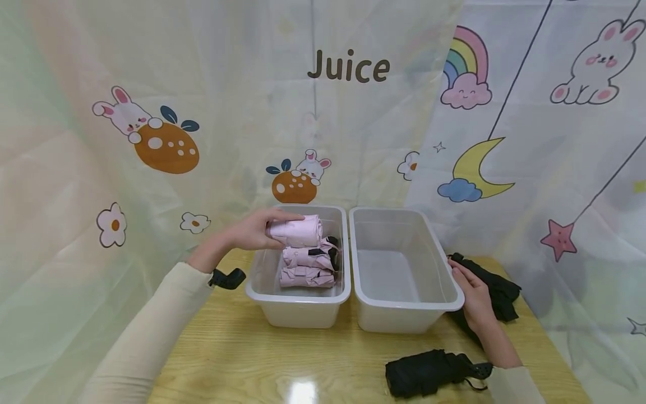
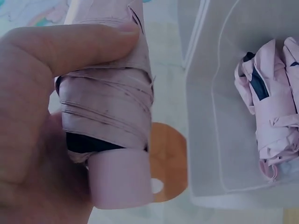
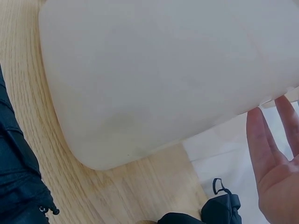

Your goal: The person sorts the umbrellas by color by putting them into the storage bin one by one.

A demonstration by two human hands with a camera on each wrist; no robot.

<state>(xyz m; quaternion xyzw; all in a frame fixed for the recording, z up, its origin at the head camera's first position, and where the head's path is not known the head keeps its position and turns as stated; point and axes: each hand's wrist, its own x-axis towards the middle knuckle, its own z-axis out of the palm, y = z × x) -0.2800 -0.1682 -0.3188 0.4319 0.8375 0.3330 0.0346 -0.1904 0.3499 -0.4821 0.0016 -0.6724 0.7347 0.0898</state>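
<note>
My left hand [image 1: 254,229] grips a folded pink umbrella [image 1: 298,231] over the left white bin [image 1: 303,311]. In the left wrist view, the thumb lies across the wrapped cloth, above the umbrella's pale pink end [image 2: 122,179]. Below it in that bin lie two more folded pink umbrellas [image 1: 307,277], side by side. At the right white bin [image 1: 398,318], my right hand [image 1: 474,294] touches the outer right side with its fingertips. The right wrist view shows straight fingers [image 3: 261,135] against the bin's edge; the thumb is not visible there.
Both bins stand next to each other on a wooden table [image 1: 227,348]. A folded black umbrella [image 1: 424,373] lies at the front right, and more black umbrellas [image 1: 497,289] lie beyond my right hand. A printed cloth [image 1: 242,112] hangs behind the table.
</note>
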